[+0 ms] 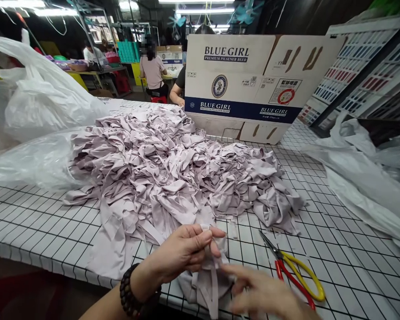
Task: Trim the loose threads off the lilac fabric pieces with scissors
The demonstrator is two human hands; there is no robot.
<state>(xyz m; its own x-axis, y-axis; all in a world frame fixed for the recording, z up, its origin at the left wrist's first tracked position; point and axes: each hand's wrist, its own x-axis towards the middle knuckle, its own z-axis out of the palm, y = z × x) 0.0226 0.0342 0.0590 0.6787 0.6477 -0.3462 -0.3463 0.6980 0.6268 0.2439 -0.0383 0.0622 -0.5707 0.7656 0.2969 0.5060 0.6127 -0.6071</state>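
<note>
The left hand's fingers [200, 242] are pinched shut on a pale lilac fabric strip [209, 280], at the tabletop [353, 275] edge just in front of the fabric pile [173, 173]. The right hand [263, 293], blurred, has loosely spread fingers touching the strip. The strip hangs lengthwise toward the viewer. Judged: keeping it taut and flat would help. The scissors [295, 271] lie right of the pile's front.

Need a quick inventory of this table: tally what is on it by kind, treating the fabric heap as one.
Fabric heap, pale lilac: 1
Fabric piece held in the left hand, right hand beside it: 1
Scissors, red and yellow handles: 1
Cardboard box: 1
Plastic bags, left and right: at least 2
Total: at least 6
</note>
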